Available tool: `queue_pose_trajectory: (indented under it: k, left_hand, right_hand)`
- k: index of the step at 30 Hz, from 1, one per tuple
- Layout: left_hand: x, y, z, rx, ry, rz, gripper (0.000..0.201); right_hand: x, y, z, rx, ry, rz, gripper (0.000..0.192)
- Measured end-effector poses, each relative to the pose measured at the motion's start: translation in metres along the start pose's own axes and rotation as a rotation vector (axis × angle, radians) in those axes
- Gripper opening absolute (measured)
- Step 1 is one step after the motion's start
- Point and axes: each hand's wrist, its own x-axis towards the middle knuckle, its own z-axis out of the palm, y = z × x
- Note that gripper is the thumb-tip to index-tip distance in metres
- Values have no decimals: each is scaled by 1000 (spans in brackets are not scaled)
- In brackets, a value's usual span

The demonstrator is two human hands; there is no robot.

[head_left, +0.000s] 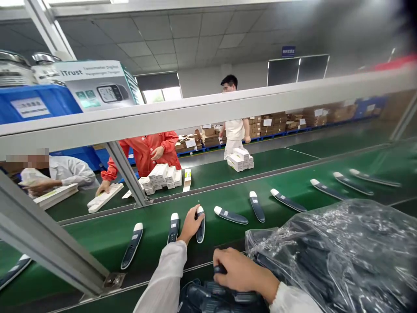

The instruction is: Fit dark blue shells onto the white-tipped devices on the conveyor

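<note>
Conveyor belt (pixel 293 182), green, carries slim dark-blue white-tipped devices. Our left hand (pixel 190 224) closes its grip on one device (pixel 200 224); our right hand (pixel 241 271) clasps another dark device (pixel 220 269) beside a clear plastic bag (pixel 342 252).

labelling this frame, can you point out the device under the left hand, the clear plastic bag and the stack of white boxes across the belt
device (pixel 200 230): head view, dark lower body below the left hand's fingers.
clear plastic bag (pixel 345 248): head view, crinkled top surface.
stack of white boxes (pixel 162 176): head view, middle of the pile.
</note>
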Motion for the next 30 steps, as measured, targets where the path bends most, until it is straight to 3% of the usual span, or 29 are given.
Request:
queue_pose_trajectory:
  k: [5, 8, 15, 21, 24, 30]
  left_hand:
    - [-1, 5, 15, -87, 97, -22, 37]
    - [0, 6, 23, -80, 113, -1, 39]
    - [1, 22, 38, -35, 100, -4, 40]
    - [4, 37, 53, -10, 108, -16, 37]
    - [6, 41, 60, -25, 103, -28, 38]
    - [12, 51, 77, -15, 108, -23, 39]
  right_hand:
    - [15, 29, -12, 506, 117, 154, 32]
    - [25, 51, -9, 611, 229, 187, 33]
    - [49, 62, -4, 35, 433, 282, 32]
    - [51, 57, 15, -468, 264, 315, 43]
    - [48, 62, 16, -558, 235, 314, 42]
    - [51, 75, 3, -491, 210, 400, 43]
